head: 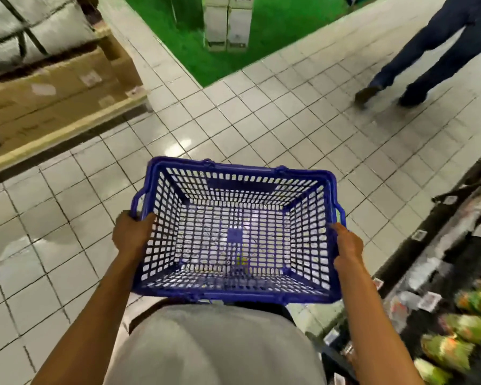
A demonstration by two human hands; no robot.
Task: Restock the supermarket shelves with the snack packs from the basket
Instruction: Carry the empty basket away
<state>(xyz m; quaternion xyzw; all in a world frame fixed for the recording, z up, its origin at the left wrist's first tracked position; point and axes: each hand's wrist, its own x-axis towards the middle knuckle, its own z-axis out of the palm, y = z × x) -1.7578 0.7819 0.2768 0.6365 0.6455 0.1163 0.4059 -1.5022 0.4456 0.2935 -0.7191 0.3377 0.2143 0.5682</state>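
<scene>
Nearest the camera, a grey shirt (214,345) fills the bottom edge, and two bare forearms reach forward from it to a blue mesh basket (242,169) held level in front of the torso. The left hand (132,234) grips the basket's left rim, thumb hooked over the edge beside the folded handle. The right hand (347,245) holds the right rim, thumb lying along the top; its other fingers are hidden behind the wall. White floor tiles (261,115) show through the basket's grid bottom.

Right of the basket runs a dark shelf unit (428,245) with price tags along its edges and blurred green-and-orange snack packs (456,345) on it. Left of and beyond the basket, cardboard boxes (53,87) sit on a wooden pallet. Straight beyond lies a green mat (275,31) with pale cartons (228,23) standing on it. Far to the right, another person's legs (428,51) in dark trousers cross the tiles.
</scene>
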